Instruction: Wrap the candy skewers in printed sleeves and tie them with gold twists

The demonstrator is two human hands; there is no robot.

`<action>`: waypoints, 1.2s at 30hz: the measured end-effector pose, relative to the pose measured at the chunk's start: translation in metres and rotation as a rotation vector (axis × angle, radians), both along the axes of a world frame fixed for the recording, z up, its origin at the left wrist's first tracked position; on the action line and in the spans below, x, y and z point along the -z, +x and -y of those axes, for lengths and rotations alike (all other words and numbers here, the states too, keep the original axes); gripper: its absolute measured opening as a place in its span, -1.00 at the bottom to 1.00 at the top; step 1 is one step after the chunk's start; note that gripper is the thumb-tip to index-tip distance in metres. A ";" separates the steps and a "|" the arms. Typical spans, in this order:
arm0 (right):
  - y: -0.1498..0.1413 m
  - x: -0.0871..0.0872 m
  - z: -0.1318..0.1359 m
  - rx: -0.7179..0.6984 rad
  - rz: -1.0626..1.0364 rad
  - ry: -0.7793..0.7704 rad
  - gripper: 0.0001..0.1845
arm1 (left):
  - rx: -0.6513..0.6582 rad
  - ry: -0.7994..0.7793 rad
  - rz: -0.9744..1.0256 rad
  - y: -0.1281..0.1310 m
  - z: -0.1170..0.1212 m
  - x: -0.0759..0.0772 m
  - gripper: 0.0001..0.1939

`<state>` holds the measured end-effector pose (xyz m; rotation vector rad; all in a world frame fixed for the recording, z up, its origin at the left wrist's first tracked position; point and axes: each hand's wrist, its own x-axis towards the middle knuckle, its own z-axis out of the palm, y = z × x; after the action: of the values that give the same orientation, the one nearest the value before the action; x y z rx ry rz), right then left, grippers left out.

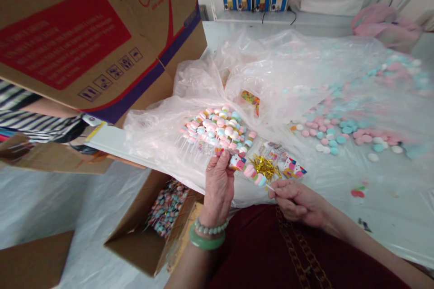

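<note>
A marshmallow candy skewer [254, 175] in a printed clear wrapper lies slanted between my hands, above the near edge of the table. My left hand [219, 178] pinches the wrapper's upper end between thumb and fingers. At the other end, my right hand [296, 199] is closed on the white stick [270, 187]. Just beyond the skewer are gold twist ties [266, 168] in a loose heap, with printed wrappers [294, 169] beside them. Farther back, a pile of candy skewers [219, 126] rests on plastic sheeting, sticks toward me.
Loose pastel candies [334, 133] spread under and around clear plastic [271, 63] on the right. A large carton [84, 31] stands at the left. Below the table edge, an open box [135, 244] holds many skewers. A person's striped sleeve [40, 122] shows behind the carton.
</note>
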<state>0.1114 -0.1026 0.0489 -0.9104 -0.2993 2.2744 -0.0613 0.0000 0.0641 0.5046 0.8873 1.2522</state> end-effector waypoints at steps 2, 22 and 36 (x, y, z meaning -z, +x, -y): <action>-0.002 0.004 0.000 0.008 -0.032 0.023 -0.84 | -0.001 -0.004 0.006 0.000 -0.001 0.002 -0.85; -0.007 0.004 -0.012 0.209 1.346 0.939 -0.77 | 0.137 -0.093 -0.057 -0.005 -0.006 0.011 -0.71; -0.013 0.016 -0.027 0.034 -0.386 -0.121 -0.89 | 0.258 -0.050 -0.102 -0.010 -0.015 0.012 -0.69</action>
<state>0.0980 -0.0758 0.0326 -0.5106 0.0244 2.3947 -0.0718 0.0148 0.0523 0.6270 0.9052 0.9740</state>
